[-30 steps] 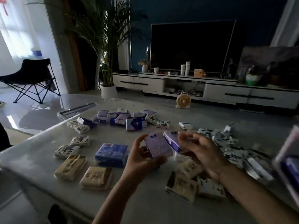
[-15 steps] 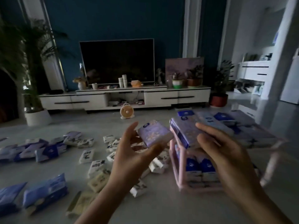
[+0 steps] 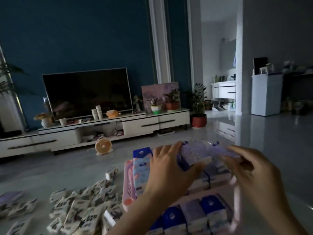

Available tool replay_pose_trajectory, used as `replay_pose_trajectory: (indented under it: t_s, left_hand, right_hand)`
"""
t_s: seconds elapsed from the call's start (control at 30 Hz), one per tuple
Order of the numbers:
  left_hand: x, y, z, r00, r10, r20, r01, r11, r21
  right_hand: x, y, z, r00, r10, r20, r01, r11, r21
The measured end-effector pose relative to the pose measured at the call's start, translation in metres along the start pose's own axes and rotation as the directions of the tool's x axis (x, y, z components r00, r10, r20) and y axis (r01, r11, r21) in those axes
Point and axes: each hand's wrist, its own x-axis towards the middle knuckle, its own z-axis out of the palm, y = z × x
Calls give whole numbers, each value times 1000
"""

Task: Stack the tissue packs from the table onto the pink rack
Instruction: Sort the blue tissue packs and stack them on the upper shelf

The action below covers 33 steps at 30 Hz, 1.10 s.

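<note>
Lower right: left hand (image 3: 169, 168) pinches a tissue pack (image 3: 194, 152), probably light, squashy, slick; hold its sides. Right hand's (image 3: 254, 175) grip: too blurred.

Pink rack (image 3: 129, 182), lilac dotted tissue pack (image 3: 194, 152), white black-printed packs (image 3: 81, 209), teal-blue wall (image 3: 76, 39)

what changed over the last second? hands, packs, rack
Both hands carried their packs from above the table to the top tier of the pink rack. The left hand keeps its grip on the purple pack, now at the top row. The right hand is blurred beside the second purple pack; release unclear. Unchanged: the loose packs on the table and the rack's filled lower row.
</note>
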Motion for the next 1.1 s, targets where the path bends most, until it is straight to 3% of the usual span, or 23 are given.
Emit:
replay_pose_trajectory:
  t_s: [0.13, 0.3, 0.57, 0.77, 0.87, 0.93, 1.03, 1.1]
  left_hand:
    - [6, -1, 8, 990, -1, 140, -40, 956, 289]
    - [3, 0, 10, 977, 4, 213, -94, 904, 418]
    - [-5, 3, 6, 973, -24, 231, -77, 906, 417]
    - [-16, -31, -24, 974, -185, 127, 141, 945, 296]
    - [-14, -45, -34, 952, -281, 125, 254, 948, 191]
    - [-13, -49, -31, 954, -255, 158, 233, 962, 145]
    - [-17, -45, -26, 959, -201, 201, 170, 972, 163]
    - [-17, -44, -24, 950, -215, 228, 164, 961, 223]
  right_hand:
    - [1, 6, -1, 994, -63, 95, 71, 994, -88]
    - [-3, 19, 2, 987, -65, 147, 90, 982, -167]
    - [-8, 15, 7, 981, -21, 195, 67, 970, -233]
    - [-7, -6, 11, 978, -72, 195, 121, 961, -249]
    - [7, -22, 21, 911, -9, 413, 153, 936, -318]
    - [18, -22, 28, 843, 69, 533, 176, 901, -396]
    - [20, -20, 38, 764, 146, 629, 229, 850, -475]
    - [19, -22, 40, 754, 166, 635, 241, 830, -503]
